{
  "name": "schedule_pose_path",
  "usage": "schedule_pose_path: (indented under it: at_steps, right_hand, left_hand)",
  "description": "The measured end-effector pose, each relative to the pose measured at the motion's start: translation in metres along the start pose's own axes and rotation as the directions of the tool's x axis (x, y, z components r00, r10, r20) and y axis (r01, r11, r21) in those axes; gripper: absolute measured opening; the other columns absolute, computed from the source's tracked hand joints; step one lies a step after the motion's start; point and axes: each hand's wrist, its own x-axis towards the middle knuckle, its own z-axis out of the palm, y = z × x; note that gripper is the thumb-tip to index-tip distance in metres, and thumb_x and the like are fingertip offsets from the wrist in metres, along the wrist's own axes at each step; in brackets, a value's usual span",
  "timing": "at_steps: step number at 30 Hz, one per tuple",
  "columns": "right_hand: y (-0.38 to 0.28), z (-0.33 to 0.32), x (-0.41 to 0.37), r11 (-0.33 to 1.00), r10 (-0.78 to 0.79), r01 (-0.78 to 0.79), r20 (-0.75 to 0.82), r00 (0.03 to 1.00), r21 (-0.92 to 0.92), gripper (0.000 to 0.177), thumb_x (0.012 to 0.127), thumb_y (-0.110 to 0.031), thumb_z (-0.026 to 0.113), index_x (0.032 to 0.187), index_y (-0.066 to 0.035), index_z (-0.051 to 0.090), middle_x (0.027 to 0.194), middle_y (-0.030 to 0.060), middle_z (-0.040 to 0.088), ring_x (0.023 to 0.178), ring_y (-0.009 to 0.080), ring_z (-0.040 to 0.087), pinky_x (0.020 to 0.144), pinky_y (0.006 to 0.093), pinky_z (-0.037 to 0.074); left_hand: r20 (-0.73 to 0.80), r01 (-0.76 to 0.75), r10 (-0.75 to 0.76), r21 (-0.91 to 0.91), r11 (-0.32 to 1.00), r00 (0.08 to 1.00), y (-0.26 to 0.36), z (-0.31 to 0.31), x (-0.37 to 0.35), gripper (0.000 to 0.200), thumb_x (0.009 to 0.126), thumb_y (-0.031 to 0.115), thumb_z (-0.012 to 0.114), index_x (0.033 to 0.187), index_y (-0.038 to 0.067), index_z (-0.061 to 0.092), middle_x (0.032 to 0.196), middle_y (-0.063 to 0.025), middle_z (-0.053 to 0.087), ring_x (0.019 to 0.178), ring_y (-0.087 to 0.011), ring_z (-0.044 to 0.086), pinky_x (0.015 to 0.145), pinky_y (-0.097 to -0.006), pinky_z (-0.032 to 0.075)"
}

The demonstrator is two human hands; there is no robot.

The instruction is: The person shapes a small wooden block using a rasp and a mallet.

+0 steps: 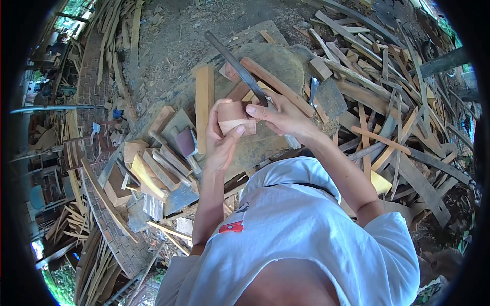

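My left hand (220, 142) is closed around a small wooden block (234, 118), reddish brown with a paler band low on its side. Its thumb presses on the near edge of the block. In my right hand (286, 116) is a file (230, 59), a long dark flat bar slanting up to the left, with a pale handle end (292, 142) showing below the fist. The right thumb touches the block's right side. Under both hands is a worn wooden work surface (278, 64). Fine detail of the block's far face is hidden.
A tan plank (204, 107) and a reddish wooden bar (278, 87) lie near the hands. A chisel-like tool (314, 89) rests at the right. Several wood offcuts (158, 171) are heaped at the left, with scrap boards (388, 97) piled on the right.
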Motion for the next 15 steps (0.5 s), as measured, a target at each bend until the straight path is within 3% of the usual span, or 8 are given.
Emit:
schedule_pose_path:
  at_steps: [3, 6, 12, 15]
  right_hand:
    - [-0.007, -0.004, -0.001, 0.991, 0.069, -0.076, 0.063, 0.996, 0.111, 0.035, 0.088, -0.036, 0.063, 0.097, -0.004, 0.053, 0.072, 0.0002, 0.053, 0.041, 0.0018, 0.032, 0.036, 0.0205, 0.02]
    - [-0.015, -0.005, -0.003, 0.968, 0.055, -0.081, 0.112, 0.992, 0.238, 0.039, 0.085, -0.041, 0.065, 0.099, -0.007, 0.052, 0.068, -0.0039, 0.051, 0.041, 0.0019, 0.035, 0.038, 0.019, 0.023]
    - [-0.027, 0.004, -0.007, 0.982, 0.045, -0.058, 0.074, 0.996, 0.182, 0.033, 0.086, -0.035, 0.066, 0.1, -0.008, 0.052, 0.071, -0.0031, 0.052, 0.042, 0.0008, 0.034, 0.038, 0.0187, 0.023]
    - [-0.021, 0.004, -0.004, 0.984, -0.012, -0.011, 0.129, 0.992, 0.176, 0.028, 0.087, -0.032, 0.065, 0.097, -0.008, 0.054, 0.07, -0.0029, 0.053, 0.041, 0.0009, 0.035, 0.036, 0.0184, 0.023]
  left_hand:
    - [0.017, -0.004, 0.003, 0.104, 0.995, 1.0, 0.011, 0.003, 0.0, 0.066, 0.075, 0.004, 0.074, 0.13, 0.007, 0.039, 0.118, -0.0083, 0.051, 0.109, -0.0187, 0.054, 0.091, -0.0329, 0.048]
    - [0.006, -0.02, 0.019, 0.102, 0.995, 1.0, 0.015, 0.0, -0.001, 0.067, 0.072, 0.004, 0.076, 0.129, 0.006, 0.041, 0.118, -0.0074, 0.051, 0.109, -0.0174, 0.054, 0.091, -0.0313, 0.047]
    - [-0.02, -0.049, 0.052, 0.102, 0.994, 0.998, 0.022, 0.002, -0.004, 0.07, 0.069, 0.002, 0.078, 0.129, 0.006, 0.041, 0.116, -0.0068, 0.052, 0.109, -0.0168, 0.053, 0.091, -0.0309, 0.047]
    - [-0.001, -0.032, 0.033, 0.163, 0.986, 0.999, 0.026, -0.002, -0.006, 0.072, 0.068, 0.002, 0.079, 0.129, 0.006, 0.041, 0.116, -0.0071, 0.052, 0.108, -0.0173, 0.054, 0.092, -0.0303, 0.047]
